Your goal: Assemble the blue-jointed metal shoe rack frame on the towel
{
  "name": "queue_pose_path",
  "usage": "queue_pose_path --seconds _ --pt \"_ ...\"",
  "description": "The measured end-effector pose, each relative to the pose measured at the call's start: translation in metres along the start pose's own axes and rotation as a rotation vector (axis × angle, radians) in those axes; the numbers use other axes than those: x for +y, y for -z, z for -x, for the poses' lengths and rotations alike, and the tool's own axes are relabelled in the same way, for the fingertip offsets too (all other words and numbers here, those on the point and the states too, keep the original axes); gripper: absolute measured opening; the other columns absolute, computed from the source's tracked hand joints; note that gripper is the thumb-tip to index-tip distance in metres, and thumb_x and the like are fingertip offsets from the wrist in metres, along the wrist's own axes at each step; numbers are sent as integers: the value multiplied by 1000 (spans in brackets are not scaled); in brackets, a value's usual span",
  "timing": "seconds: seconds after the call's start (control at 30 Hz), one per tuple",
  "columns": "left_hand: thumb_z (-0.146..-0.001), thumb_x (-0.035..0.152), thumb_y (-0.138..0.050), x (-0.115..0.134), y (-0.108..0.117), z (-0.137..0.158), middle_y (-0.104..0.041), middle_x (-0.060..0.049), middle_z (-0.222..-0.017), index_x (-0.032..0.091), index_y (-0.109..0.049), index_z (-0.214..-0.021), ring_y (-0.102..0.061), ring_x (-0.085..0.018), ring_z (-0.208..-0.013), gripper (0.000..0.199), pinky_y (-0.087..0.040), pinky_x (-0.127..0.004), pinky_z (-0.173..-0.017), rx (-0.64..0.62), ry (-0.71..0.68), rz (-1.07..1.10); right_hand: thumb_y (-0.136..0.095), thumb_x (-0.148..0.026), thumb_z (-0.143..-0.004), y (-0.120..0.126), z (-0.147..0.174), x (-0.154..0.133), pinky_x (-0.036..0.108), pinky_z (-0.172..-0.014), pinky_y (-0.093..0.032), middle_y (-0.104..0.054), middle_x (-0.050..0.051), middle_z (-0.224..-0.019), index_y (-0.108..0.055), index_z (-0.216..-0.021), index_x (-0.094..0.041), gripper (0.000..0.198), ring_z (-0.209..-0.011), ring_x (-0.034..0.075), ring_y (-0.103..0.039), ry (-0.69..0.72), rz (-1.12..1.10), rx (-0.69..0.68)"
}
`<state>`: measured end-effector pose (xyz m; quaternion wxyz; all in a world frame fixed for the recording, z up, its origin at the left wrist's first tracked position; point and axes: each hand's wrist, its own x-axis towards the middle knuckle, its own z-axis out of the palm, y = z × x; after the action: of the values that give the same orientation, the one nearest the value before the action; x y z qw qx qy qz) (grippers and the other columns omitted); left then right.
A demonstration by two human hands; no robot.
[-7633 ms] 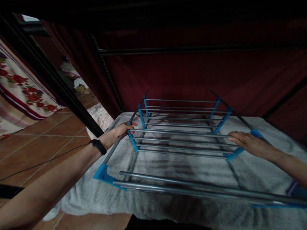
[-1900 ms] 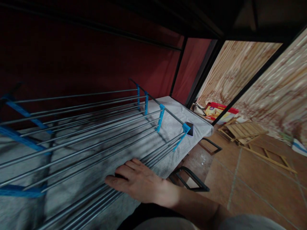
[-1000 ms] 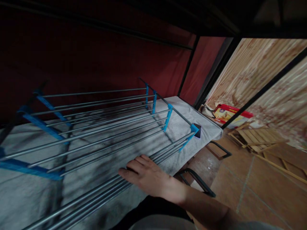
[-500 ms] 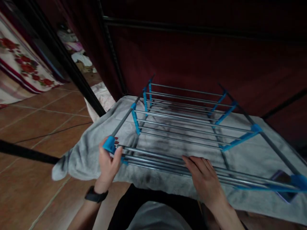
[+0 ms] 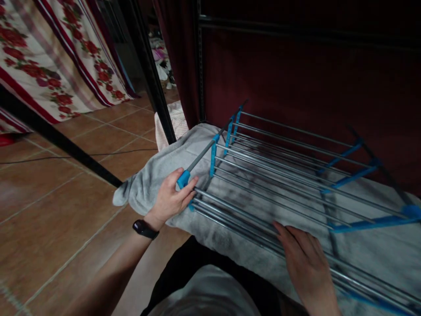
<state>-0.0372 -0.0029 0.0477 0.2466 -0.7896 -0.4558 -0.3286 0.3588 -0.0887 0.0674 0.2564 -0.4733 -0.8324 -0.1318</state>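
Note:
A rack of thin metal tubes with blue plastic brackets (image 5: 213,159) lies across the grey blanket in front of me. My left hand (image 5: 173,195) is closed around the blue corner joint (image 5: 184,177) at the rack's near left end, its thumb by the tube ends. Farther right, my right hand (image 5: 304,254) curls over the near metal tubes (image 5: 240,217), fingers together and fingertips on the far side. The rack's near right corner runs out of view.
The grey fleece blanket (image 5: 154,180) covers the surface under the rack. Dark metal posts (image 5: 151,74) stand at the left, with a dark red curtain (image 5: 279,83) behind. A cable (image 5: 125,152) crosses the tiled floor (image 5: 66,206). Floral curtains (image 5: 49,74) hang at far left.
My view has swung left, so the rack sits farther right and the phone at its right end is out of view. Both hands keep their places on the rack.

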Motion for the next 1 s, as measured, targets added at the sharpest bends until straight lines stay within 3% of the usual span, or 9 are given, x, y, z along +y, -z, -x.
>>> queue_pose_path --seconds 0.2,0.5,0.7,1.0 --pt "-83 22 -71 -1 3 -3 -33 -16 -144 27 -64 -123 -49 -38 -124 40 -52 -50 -96 -13 -56 -39 -43 -7 -95 0 1 2 40 -90 -46 -62 10 -108 -52 -138 -20 46 -94 22 -59 3 4 9" --pt "-89 22 -61 8 0 -2 -39 -15 -136 22 -67 -108 -49 -35 -122 20 -54 -47 -90 -79 35 -41 -50 -15 -98 3 -5 0 39 -89 -46 -63 9 -104 -54 -134 -18 36 -92 22 -59 17 14 29" --pt "-92 26 -53 12 -5 -1 -45 -14 -136 20 -65 -110 -51 -30 -119 22 -51 -43 -93 -140 178 29 -48 -19 -100 5 -8 -3 41 -90 -46 -65 11 -108 -55 -131 -16 32 -96 24 -60 38 55 33" --pt "-95 24 -49 15 -5 1 -39 -16 -143 20 -64 -115 -54 -28 -113 25 -53 -39 -86 -144 195 59 -40 -26 -104 -1 -32 -31 40 -93 -45 -62 13 -123 -49 -138 -14 37 -108 25 -60 67 49 -102"
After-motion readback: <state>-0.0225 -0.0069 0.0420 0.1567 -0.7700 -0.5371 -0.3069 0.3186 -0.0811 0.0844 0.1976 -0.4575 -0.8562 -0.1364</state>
